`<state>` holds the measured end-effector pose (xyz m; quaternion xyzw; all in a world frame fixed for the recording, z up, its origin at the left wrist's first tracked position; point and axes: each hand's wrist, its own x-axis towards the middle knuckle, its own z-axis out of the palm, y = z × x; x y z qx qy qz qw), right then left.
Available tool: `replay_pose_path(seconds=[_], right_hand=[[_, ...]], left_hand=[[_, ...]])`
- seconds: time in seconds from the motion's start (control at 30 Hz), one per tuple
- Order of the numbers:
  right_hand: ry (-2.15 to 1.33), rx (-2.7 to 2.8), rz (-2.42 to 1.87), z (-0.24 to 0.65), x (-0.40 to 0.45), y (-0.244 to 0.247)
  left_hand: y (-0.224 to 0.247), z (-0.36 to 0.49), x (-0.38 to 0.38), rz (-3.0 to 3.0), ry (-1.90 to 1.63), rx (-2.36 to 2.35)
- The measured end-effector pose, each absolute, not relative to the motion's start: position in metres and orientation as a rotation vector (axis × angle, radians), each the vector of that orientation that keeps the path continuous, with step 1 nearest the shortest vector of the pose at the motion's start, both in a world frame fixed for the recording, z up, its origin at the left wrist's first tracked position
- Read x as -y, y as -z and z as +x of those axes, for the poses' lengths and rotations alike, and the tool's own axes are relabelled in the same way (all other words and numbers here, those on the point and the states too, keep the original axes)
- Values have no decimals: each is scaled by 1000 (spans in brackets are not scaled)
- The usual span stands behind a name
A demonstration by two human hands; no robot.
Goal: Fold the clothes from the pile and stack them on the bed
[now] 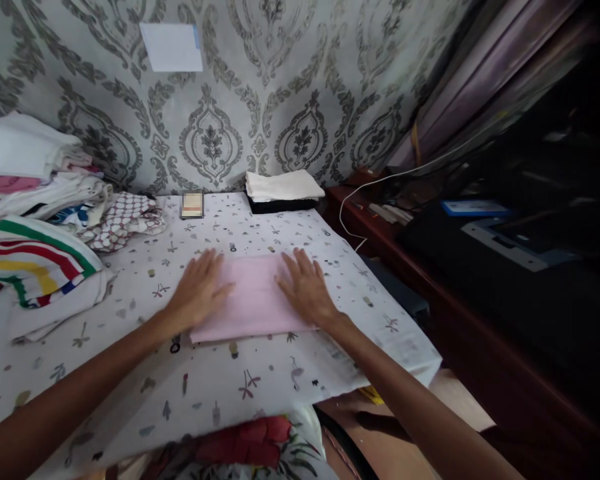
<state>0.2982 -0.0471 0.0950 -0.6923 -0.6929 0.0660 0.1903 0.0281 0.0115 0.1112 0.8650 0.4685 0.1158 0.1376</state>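
Note:
A pink cloth (253,300), folded into a flat rectangle, lies on the patterned white table cover (180,393). My left hand (199,291) rests at the cloth's left side, palm down with its fingers spread. On the right side of the same cloth lies my right hand (307,287), also flat and with fingers apart. Both hands are slightly blurred, and neither grips anything.
Heaped clothes (35,160) and a striped cloth (45,260) lie at the left. Folded white cloth (285,185) tops dark cloth by the wall, right of a small framed card (193,204). A cable (395,175) runs along the dark red furniture (430,293).

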Motion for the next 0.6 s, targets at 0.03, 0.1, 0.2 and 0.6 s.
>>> replay_pose_path(seconds=[0.03,0.1,0.2,0.6], right_hand=[[-185,2046,-1868,287,56,-95],[-210,2204,-1734,269,77,-92],[-250,2278,-1660,258,98,-86],[-437,1528,-2311,342,9,-107]], left_hand=[[-110,33,2,2565,-318,-1230],[-102,40,27,2643,-260,-1039],[-91,37,48,2664,-200,-969],[-131,16,-76,2187,-140,-1476]])
